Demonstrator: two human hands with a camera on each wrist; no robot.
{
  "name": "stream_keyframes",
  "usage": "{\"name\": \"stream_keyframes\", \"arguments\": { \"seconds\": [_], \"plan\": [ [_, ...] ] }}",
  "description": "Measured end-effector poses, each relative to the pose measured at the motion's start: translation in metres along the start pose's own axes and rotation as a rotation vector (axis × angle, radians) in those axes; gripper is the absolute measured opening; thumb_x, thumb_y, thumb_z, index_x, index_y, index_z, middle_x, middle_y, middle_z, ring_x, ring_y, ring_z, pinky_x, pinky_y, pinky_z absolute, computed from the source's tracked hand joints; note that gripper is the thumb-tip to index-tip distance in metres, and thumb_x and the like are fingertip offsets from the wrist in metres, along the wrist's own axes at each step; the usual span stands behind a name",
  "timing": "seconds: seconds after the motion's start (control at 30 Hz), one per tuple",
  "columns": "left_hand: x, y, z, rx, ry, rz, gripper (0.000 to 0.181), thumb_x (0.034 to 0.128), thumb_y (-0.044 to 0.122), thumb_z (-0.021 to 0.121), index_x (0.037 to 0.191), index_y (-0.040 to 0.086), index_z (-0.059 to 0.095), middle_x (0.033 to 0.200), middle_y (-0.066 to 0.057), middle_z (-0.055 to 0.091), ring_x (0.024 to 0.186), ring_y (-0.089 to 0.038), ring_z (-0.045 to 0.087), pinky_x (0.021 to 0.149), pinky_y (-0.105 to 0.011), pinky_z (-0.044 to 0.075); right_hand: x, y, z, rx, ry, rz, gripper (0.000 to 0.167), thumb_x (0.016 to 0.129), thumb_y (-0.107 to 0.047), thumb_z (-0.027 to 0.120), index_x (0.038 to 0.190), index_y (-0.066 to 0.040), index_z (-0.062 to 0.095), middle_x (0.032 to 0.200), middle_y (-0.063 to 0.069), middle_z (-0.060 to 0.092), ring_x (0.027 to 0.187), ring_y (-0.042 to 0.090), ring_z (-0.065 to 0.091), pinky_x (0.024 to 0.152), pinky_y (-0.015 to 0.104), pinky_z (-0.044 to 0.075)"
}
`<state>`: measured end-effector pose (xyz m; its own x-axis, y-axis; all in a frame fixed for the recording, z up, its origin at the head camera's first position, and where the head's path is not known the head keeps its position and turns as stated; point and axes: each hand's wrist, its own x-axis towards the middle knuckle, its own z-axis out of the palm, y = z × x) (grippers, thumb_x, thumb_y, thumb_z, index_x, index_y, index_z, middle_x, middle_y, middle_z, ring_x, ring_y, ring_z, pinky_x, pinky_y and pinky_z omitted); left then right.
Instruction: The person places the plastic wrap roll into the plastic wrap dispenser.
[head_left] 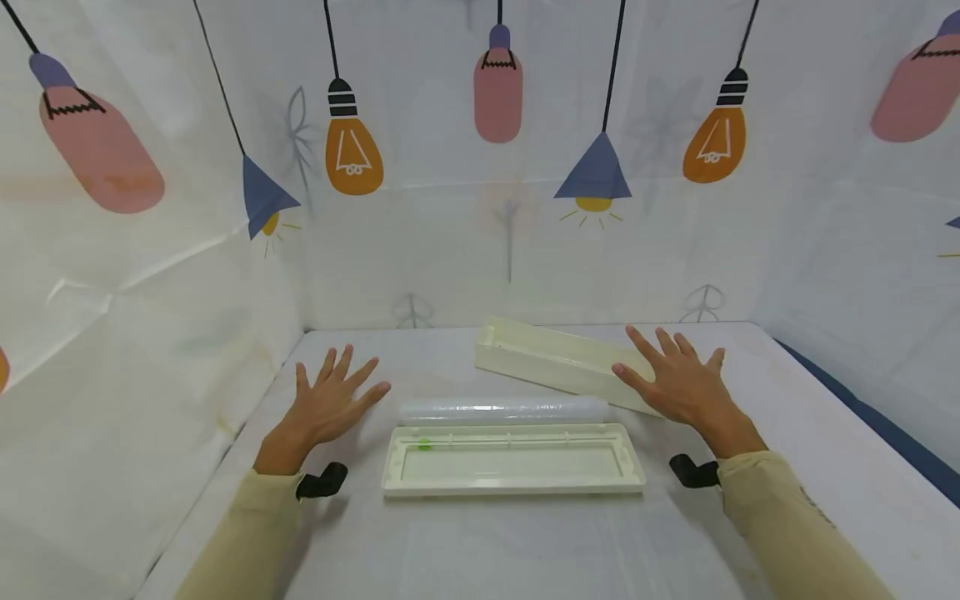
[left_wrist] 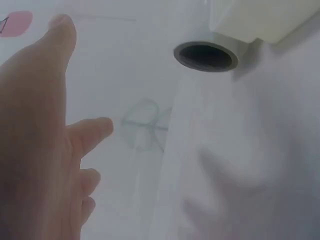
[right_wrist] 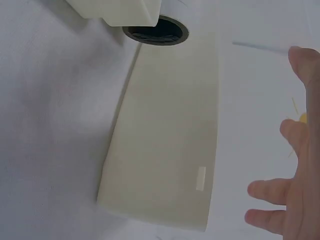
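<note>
A roll of clear plastic film [head_left: 504, 410] lies lengthwise behind a cream rectangular lid [head_left: 513, 482]. Its hollow core end [left_wrist: 206, 56] shows in the left wrist view. Behind the roll, a long cream box [head_left: 555, 360] rests at a slant; the right wrist view shows its side [right_wrist: 165, 130]. My left hand [head_left: 326, 404], fingers spread, hovers left of the roll and holds nothing. My right hand [head_left: 686, 385] is spread too, over the box's right end, which it partly hides; nothing is in it.
A white cloth covers the table [head_left: 517, 550]. White sheeting [head_left: 420, 242] printed with lamps and bulbs hangs behind and at both sides. A small green mark [head_left: 425, 445] shows on the lid's left part. Black straps [head_left: 322, 481] sit at both wrists.
</note>
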<state>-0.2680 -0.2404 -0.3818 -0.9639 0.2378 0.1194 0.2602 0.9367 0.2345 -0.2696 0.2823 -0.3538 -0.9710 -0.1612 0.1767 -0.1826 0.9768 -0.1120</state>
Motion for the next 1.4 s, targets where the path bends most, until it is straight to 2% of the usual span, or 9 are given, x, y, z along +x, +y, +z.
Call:
{"name": "stream_keyframes", "arguments": {
  "seconds": [0.2,0.33,0.47,0.63,0.73,0.83,1.1,1.4],
  "plan": [
    [0.007,0.003,0.003,-0.091,0.007,-0.018,0.077,0.1014,0.068,0.026,0.153,0.014,0.044,0.161,-0.025,0.021,0.148,-0.049,0.012,0.104,-0.078,-0.012,-0.002,-0.001,0.004,0.026,0.046,0.001,0.083,0.098,-0.072,0.033,0.162,-0.022,0.019,0.155,0.034,0.029,0.139,0.054,0.026,0.096,0.087,0.002],
    [0.011,0.001,0.008,-0.165,0.002,-0.06,0.078,0.1021,0.067,0.021,0.149,0.012,0.049,0.158,-0.023,0.032,0.146,-0.046,0.022,0.105,-0.078,-0.008,-0.005,-0.002,0.008,0.06,0.089,0.002,0.08,0.099,-0.069,0.035,0.16,-0.017,0.025,0.152,0.032,0.036,0.136,0.052,0.034,0.099,0.084,0.013],
    [0.014,-0.001,0.013,-0.189,0.009,-0.084,0.08,0.1024,0.067,0.022,0.147,0.006,0.051,0.153,-0.022,0.042,0.142,-0.045,0.031,0.108,-0.077,-0.004,-0.008,-0.001,0.015,0.087,0.212,-0.008,0.069,0.103,-0.055,0.043,0.152,-0.005,0.042,0.144,0.029,0.049,0.129,0.05,0.046,0.099,0.074,0.03],
    [0.017,-0.002,0.017,-0.195,0.026,-0.046,0.072,0.1039,0.061,0.033,0.141,0.004,0.057,0.145,-0.021,0.052,0.137,-0.044,0.04,0.111,-0.072,0.012,-0.014,0.0,0.021,0.182,0.354,0.021,0.049,0.102,-0.033,0.056,0.134,0.003,0.06,0.13,0.029,0.06,0.119,0.049,0.055,0.094,0.067,0.042],
    [0.02,0.0,0.019,-0.193,0.037,-0.01,0.065,0.1043,0.057,0.04,0.139,0.006,0.06,0.141,-0.018,0.057,0.134,-0.042,0.045,0.111,-0.065,0.027,-0.018,0.002,0.022,0.245,0.395,0.048,0.04,0.1,-0.025,0.059,0.127,0.004,0.064,0.125,0.028,0.063,0.117,0.049,0.056,0.093,0.065,0.044],
    [0.025,0.004,0.02,-0.193,0.036,0.018,0.058,0.1046,0.051,0.045,0.137,0.006,0.061,0.138,-0.016,0.059,0.132,-0.041,0.048,0.108,-0.059,0.036,-0.02,0.006,0.023,0.292,0.413,0.069,0.037,0.099,-0.021,0.059,0.124,0.005,0.066,0.123,0.028,0.064,0.115,0.049,0.057,0.092,0.064,0.045],
    [0.046,0.023,0.023,-0.246,-0.004,0.075,0.05,0.1046,0.043,0.05,0.134,0.005,0.063,0.136,-0.015,0.061,0.122,-0.038,0.056,0.102,-0.057,0.042,-0.023,0.019,0.029,0.305,0.456,0.104,0.032,0.097,-0.016,0.059,0.117,0.007,0.068,0.118,0.03,0.065,0.11,0.048,0.059,0.09,0.064,0.046],
    [0.071,0.039,0.028,-0.305,-0.081,0.08,0.045,0.1028,0.044,0.054,0.13,0.011,0.067,0.128,-0.008,0.067,0.119,-0.03,0.059,0.098,-0.054,0.047,-0.025,0.026,0.039,0.303,0.511,0.115,0.027,0.095,-0.01,0.061,0.111,0.01,0.069,0.115,0.031,0.065,0.111,0.049,0.058,0.092,0.063,0.045]
  ]
}}
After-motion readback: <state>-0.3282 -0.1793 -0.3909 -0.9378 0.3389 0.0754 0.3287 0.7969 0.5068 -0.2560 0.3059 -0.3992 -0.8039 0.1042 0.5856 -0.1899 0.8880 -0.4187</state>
